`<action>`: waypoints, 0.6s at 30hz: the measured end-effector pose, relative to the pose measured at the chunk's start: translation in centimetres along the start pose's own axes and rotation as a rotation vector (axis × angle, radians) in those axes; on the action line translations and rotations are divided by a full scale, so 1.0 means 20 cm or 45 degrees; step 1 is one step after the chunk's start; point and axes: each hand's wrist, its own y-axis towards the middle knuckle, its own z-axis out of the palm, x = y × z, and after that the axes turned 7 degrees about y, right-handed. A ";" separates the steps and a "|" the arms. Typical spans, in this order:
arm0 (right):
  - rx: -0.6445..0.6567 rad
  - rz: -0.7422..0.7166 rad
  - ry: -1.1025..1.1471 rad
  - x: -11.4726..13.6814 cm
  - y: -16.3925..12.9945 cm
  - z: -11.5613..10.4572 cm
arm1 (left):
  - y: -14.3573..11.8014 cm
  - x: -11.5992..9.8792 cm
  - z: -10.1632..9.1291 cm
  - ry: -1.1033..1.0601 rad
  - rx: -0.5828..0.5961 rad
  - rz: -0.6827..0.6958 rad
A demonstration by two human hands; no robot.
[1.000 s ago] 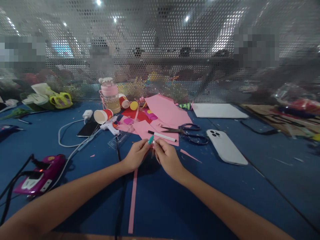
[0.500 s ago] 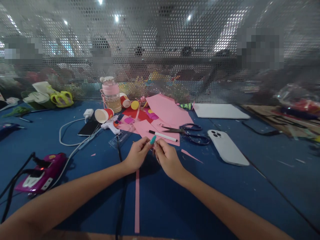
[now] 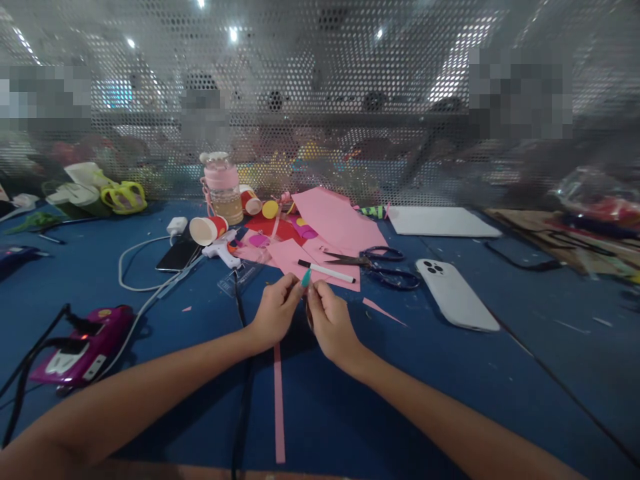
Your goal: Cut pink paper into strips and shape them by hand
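A long, narrow pink paper strip is lying flat on the blue tabletop at the lower centre of the frame, its long axis running from the bottom edge straight up to the hands. The left hand and right hand are meeting over its upper end, fingertips pinched together around a small teal-tipped piece. A white marker and scissors are lying just above, on pink sheets.

Both forearms converging forward, left hand and right hand touching, fingertips pinched.
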 end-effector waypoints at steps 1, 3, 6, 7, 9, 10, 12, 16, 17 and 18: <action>-0.021 -0.004 -0.002 0.00 0.00 0.01 | 0.00 0.00 0.00 0.010 -0.005 0.002; -0.045 0.000 0.017 0.00 -0.01 0.02 | -0.01 -0.01 0.00 0.034 -0.017 0.006; -0.049 0.013 0.064 0.00 -0.01 0.02 | -0.01 -0.01 0.00 0.054 -0.015 0.005; -0.048 0.014 0.071 -0.01 -0.01 0.02 | -0.01 -0.01 0.00 0.056 -0.012 0.003; -0.046 0.007 0.078 -0.01 -0.01 0.02 | -0.01 -0.01 0.00 0.057 -0.010 -0.001; -0.042 0.000 0.082 -0.01 -0.01 0.02 | -0.01 -0.01 0.00 0.060 -0.011 -0.004; -0.028 -0.003 0.096 0.00 -0.01 0.02 | 0.00 -0.01 0.00 0.067 -0.011 -0.016; 0.023 0.036 0.117 0.00 -0.01 0.01 | -0.01 -0.01 -0.01 0.090 -0.015 -0.033; 0.029 0.043 0.112 0.00 -0.01 0.01 | -0.01 -0.01 -0.01 0.094 -0.015 -0.031; 0.030 0.043 0.099 0.01 -0.01 0.01 | -0.01 -0.01 -0.01 0.094 -0.012 -0.028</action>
